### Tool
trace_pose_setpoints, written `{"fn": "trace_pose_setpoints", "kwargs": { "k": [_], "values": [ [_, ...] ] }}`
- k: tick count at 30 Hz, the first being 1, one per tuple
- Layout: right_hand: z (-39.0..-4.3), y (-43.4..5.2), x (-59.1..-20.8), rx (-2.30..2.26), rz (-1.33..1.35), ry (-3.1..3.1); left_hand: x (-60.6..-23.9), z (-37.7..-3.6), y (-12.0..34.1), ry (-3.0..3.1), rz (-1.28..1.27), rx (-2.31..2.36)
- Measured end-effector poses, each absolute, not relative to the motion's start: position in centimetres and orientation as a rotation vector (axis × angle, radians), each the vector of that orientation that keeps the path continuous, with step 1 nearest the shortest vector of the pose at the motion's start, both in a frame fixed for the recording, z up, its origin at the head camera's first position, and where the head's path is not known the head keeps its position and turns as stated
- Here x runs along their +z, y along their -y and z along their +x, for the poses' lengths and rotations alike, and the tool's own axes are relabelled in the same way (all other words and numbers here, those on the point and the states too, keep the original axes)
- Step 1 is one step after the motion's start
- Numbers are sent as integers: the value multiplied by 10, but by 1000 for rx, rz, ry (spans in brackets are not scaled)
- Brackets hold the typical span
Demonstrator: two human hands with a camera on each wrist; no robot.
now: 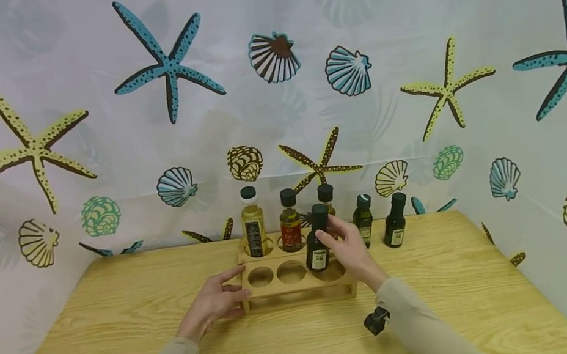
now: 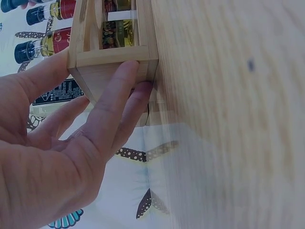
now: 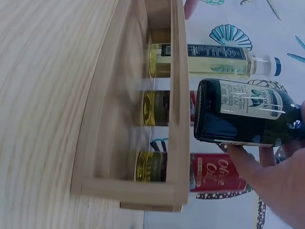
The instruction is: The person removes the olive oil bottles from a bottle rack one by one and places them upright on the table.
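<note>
1. Head view: your right hand [image 1: 347, 247] pinches the dark bottle [image 1: 317, 239] by its cap, just above the front right hole of the wooden rack [image 1: 279, 289]; your left hand [image 1: 214, 302] rests against the rack's left end, fingers straight.
2. Left wrist view: your fingers [image 2: 114, 105] press flat on the rack's end panel.
3. Right wrist view: the bottle's base hangs at the rack's top board, clear of it.
</note>
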State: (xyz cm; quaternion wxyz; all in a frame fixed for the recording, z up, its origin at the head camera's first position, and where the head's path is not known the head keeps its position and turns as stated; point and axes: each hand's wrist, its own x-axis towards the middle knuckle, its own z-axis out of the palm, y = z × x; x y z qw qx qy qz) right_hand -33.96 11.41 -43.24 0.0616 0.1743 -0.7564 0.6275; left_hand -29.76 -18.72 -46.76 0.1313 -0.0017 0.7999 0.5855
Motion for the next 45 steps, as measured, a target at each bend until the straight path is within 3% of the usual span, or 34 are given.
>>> {"fn": "trace_pose_setpoints", "kwargs": {
  "k": [45],
  "values": [
    [-341, -213, -444, 1805, 377, 2416, -467, -295, 188, -2317, 2, 1710]
  ]
}}
